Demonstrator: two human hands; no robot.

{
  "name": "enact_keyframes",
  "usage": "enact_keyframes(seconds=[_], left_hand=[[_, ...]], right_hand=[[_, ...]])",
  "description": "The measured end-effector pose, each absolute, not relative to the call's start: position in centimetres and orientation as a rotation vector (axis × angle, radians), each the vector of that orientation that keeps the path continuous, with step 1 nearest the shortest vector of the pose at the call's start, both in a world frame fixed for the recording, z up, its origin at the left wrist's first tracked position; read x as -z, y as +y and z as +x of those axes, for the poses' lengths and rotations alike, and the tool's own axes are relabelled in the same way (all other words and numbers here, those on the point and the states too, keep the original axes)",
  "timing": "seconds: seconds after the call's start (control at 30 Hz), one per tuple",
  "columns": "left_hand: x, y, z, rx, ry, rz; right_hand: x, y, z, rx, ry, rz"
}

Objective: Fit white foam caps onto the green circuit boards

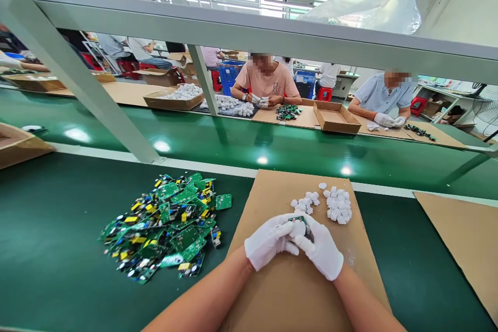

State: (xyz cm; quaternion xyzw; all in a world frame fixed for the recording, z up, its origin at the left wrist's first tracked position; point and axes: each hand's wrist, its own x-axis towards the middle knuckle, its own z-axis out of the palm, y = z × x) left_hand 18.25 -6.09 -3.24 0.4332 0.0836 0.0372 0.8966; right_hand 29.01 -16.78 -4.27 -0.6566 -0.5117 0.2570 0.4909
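Cardboard sheet point(288, 290): circuit board point(301, 219) between both hands.

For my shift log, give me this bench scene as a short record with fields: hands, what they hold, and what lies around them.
left hand: white-gloved left hand, fingers closed on the part
right hand: white-gloved right hand, pressed to the same part
held: small green circuit board with a white piece
under hands: cardboard sheet
ahead: white plastic pieces in two clusters
left side: pile of green circuit boards on green belt
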Motion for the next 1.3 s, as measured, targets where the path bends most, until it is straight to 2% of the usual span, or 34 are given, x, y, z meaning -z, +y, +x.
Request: enact_keyframes(seconds=[0.1,0.23,0.33,0.43,0.6,0.8,1.0,1.17,1.3], left_hand=[[2.7,-6.0,18.2,-0.057,0.166,0.965],[2.2,-5.5,17.7,-0.111,0.2,0.919],[1.8,-4.6,17.3,-0.285,0.239,0.802],[1.3,-2.8,17.8,-0.415,0.326,0.867],[1.0,2.2,22.0,-0.522,0.513,1.452],[3.0,7.5,28.9,-0.457,0.753,1.833],[4.9,10.8,31.6,-0.395,0.961,2.113],[4.2,11.4,29.3,-0.272,0.975,2.382],[2.3,11.5,23.0,-0.035,0.9,2.614]], right_hand=[[4.0,-16.9,29.2,-0.617,-1.236,-1.638],[4.0,-17.4,30.3,-0.74,-1.129,-1.441],[4.4,-17.6,31.9,-0.491,-1.001,-1.563],[5.0,-17.4,32.8,-0.176,-1.159,-1.755],[5.4,-16.5,31.1,0.014,-1.474,-1.961],[5.2,-16.1,28.5,-0.045,-2.023,-1.934],[4.5,-16.2,28.9,-0.2,-1.902,-2.064],[5.6,-16.1,29.2,-0.27,-1.723,-2.122],[6.5,-16.4,29.7,-0.404,-1.432,-2.124]])
